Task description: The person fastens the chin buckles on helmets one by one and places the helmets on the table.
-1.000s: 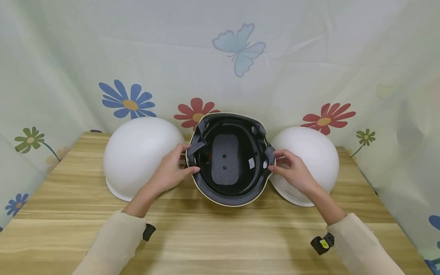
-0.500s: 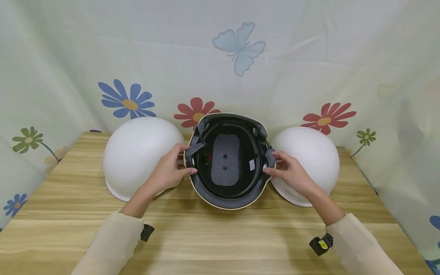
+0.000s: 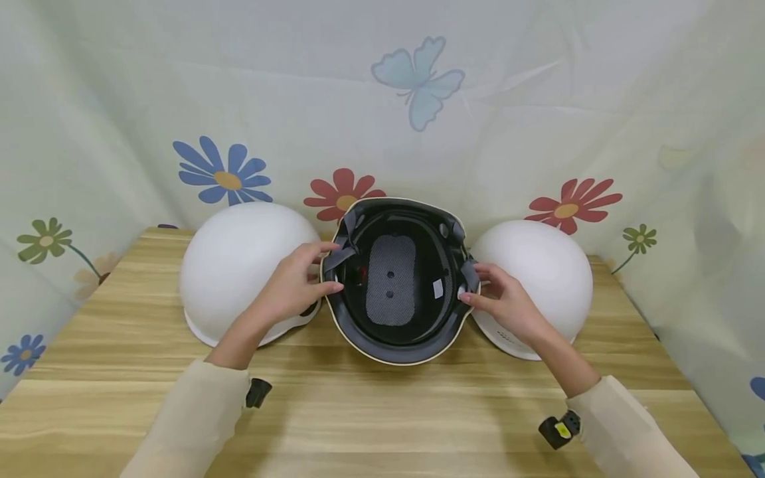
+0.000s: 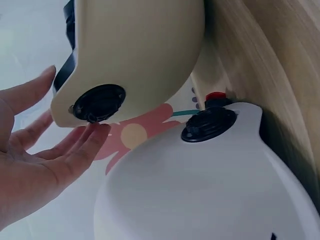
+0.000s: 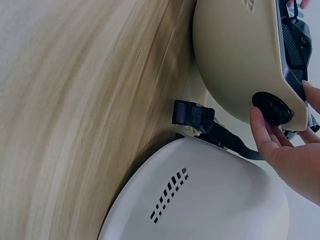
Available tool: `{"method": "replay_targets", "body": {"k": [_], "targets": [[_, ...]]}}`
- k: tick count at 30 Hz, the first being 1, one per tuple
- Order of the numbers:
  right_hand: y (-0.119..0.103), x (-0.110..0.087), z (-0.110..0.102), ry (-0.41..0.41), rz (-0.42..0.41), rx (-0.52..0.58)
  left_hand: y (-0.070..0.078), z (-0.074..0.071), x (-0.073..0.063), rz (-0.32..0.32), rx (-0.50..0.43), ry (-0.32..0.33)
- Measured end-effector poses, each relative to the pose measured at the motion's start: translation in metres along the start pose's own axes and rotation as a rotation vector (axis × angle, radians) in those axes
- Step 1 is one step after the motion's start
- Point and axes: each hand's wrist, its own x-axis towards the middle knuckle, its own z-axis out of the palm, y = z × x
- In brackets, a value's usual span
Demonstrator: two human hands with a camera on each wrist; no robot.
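A cream helmet point(image 3: 394, 352) lies upside down on the table, its black lining point(image 3: 391, 279) and grey straps facing up. My left hand point(image 3: 293, 282) straddles its left rim, thumb over the edge and fingertips at the round black knob point(image 4: 100, 102) outside. At the right rim my right hand point(image 3: 510, 302) pinches the shell, thumb on the inner edge and fingers on another black knob point(image 5: 271, 108). Behind my left hand a white helmet point(image 3: 239, 265) sits dome up. Another white helmet point(image 3: 538, 265), also dome up, stands behind my right hand, with vent holes low on its front.
The wood-grain table point(image 3: 394, 418) extends in front of the helmets. A flower-printed curtain point(image 3: 287, 99) hangs close behind and along both sides. A black strap buckle point(image 5: 192, 115) lies beside the right white helmet.
The cream helmet shifted slightly toward me, then stayed. My left hand has moved a little up along the rim. My right thumb has slid slightly inward over the edge.
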Motion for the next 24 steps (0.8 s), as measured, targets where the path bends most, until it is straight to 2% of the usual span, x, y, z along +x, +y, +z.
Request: {"method": "replay_targets", "body": {"k": [7,14,17,21,24], "targets": [[-0.001,0.0,0.002,-0.009,-0.052,0.052,-0.003,0.003,-0.002,0.014,0.014,0.038],[-0.002,-0.001,0.0,-0.06,-0.066,-0.024,-0.006,0.003,-0.005,-0.013,-0.013,0.05],[-0.002,-0.002,0.0,-0.079,-0.06,-0.013,-0.007,0.003,-0.006,-0.013,-0.007,0.055],[-0.002,-0.002,0.0,-0.076,-0.049,-0.006,-0.005,0.001,-0.004,0.007,0.018,0.053],[-0.001,-0.002,-0.001,-0.071,-0.043,-0.009,0.003,-0.004,-0.001,0.043,0.072,0.057]]}}
